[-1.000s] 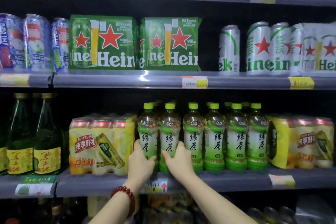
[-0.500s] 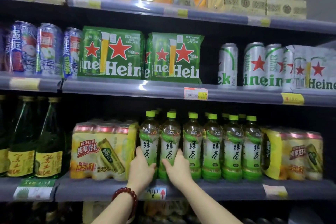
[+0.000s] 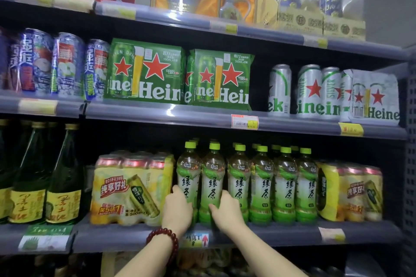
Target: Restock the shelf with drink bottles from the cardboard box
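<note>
The left hand is wrapped round the base of the first bottle, and the right hand is wrapped round the second bottle; both are grasped low, at about 6 o'clock in the view. The pair should be kept upright, slid back square until the front row is met in line, labels turned forward, and only then let go. The bottles are clear plastic with green caps and green-and-white labels, standing on the shelf between yellow can packs. The box is not seen.
</note>
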